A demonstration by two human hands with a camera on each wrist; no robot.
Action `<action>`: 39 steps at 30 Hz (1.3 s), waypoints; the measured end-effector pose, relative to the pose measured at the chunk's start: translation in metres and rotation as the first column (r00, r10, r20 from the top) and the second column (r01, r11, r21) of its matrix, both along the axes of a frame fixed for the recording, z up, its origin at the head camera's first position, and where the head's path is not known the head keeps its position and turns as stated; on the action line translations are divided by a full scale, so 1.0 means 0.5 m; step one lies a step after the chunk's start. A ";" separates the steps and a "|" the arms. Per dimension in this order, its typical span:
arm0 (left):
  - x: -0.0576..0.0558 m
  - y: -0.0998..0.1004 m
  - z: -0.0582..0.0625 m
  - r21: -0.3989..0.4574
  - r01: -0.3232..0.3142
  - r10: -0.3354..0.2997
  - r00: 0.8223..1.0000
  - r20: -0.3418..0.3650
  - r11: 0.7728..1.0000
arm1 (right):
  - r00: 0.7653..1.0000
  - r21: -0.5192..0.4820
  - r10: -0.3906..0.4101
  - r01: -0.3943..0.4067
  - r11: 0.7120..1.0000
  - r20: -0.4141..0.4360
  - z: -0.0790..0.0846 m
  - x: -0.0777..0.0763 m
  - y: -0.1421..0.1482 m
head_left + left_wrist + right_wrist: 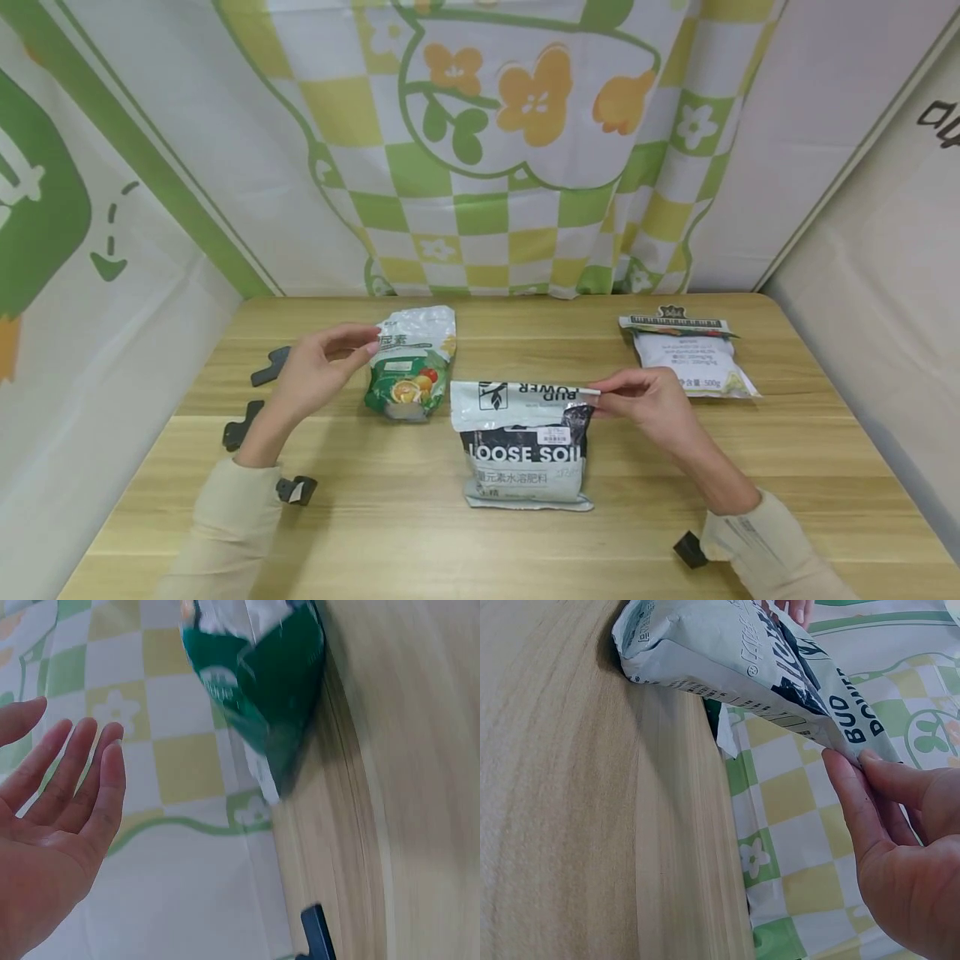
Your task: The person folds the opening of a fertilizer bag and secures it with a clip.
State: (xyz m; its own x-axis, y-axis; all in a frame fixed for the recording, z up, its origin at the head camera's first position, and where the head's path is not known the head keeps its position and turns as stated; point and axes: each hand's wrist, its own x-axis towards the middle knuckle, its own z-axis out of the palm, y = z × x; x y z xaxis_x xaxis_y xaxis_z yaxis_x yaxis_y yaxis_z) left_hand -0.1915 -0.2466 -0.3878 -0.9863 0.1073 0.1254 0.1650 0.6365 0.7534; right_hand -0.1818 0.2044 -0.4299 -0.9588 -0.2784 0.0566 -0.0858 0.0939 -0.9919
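Note:
A white and black bag of loose soil [525,454] stands on the table with its top folded over toward the front. My right hand [651,410] pinches the right end of that fold between thumb and fingers; the right wrist view shows the grip on the bag's [727,656] corner. My left hand [318,375] is raised beside a green and white pouch [411,367] with fruit printed on it. In the left wrist view, the left hand's fingers [75,769] are extended and hold nothing, apart from the green pouch [277,682].
A white packet [686,358] marked 500g lies at the back right. Several small black pieces are on the table [390,533], among them a black clip [297,490] by the left forearm and a black block [690,550] by the right sleeve. A patterned curtain [510,208] hangs behind.

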 end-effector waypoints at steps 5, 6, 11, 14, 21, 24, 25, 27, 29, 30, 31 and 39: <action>-0.018 -0.037 -0.003 -0.028 -0.031 0.031 0.999 -0.011 0.999 | 1.000 -0.017 -0.002 0.002 1.000 0.001 -0.002 0.000 -0.001; -0.022 -0.044 -0.003 -0.026 -0.036 0.035 0.999 -0.012 0.999 | 1.000 -0.019 -0.003 0.003 1.000 0.002 -0.002 0.000 0.000; -0.041 -0.076 -0.007 -0.023 -0.046 0.046 0.999 -0.009 0.999 | 1.000 -0.021 -0.006 0.006 1.000 0.017 0.000 0.001 0.000; -0.049 -0.093 -0.010 -0.056 -0.048 0.048 0.999 -0.014 0.997 | 0.999 -0.016 -0.007 0.007 1.000 0.034 0.002 0.002 0.000; -0.081 -0.142 -0.024 -0.126 -0.038 0.035 0.999 -0.026 0.991 | 0.997 -0.008 -0.016 0.016 1.000 0.073 0.005 -0.001 0.001; -0.094 -0.166 -0.033 -0.153 -0.044 0.043 0.999 -0.013 0.987 | 0.995 -0.008 -0.019 0.020 1.000 0.100 0.008 -0.002 0.003; -0.098 -0.174 -0.036 -0.163 -0.046 0.046 0.999 -0.006 0.986 | 0.994 -0.010 -0.021 0.022 1.000 0.111 0.008 -0.002 0.003; -0.104 -0.188 -0.041 -0.181 -0.045 0.047 0.999 0.005 0.982 | 0.991 -0.023 -0.024 0.027 0.999 0.134 0.010 -0.004 0.002; -0.110 -0.201 -0.047 -0.202 -0.044 0.048 0.999 0.017 0.978 | 0.987 -0.037 -0.029 0.036 0.999 0.156 0.011 -0.005 0.001; -0.113 -0.206 -0.049 -0.210 -0.042 0.048 0.999 0.023 0.977 | 0.986 -0.046 -0.032 0.041 0.998 0.166 0.012 -0.005 0.000; -0.115 -0.211 -0.052 -0.222 -0.041 0.048 0.999 0.025 0.974 | 0.984 -0.051 -0.035 0.045 0.998 0.175 0.013 -0.005 0.000; -0.134 -0.253 -0.081 -0.323 -0.069 0.098 0.992 0.073 0.944 | 0.980 -0.060 -0.048 0.061 0.996 0.194 0.021 -0.002 -0.004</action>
State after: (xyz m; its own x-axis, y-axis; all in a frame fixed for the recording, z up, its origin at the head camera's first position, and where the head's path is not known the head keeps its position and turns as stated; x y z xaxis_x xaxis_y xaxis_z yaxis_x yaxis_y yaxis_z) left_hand -0.2583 -0.3729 -0.4284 -0.9990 0.0442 0.0114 0.0437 0.8548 0.5171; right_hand -0.1829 0.2026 -0.4192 -0.9672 -0.2274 -0.1135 0.1101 0.0278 -0.9935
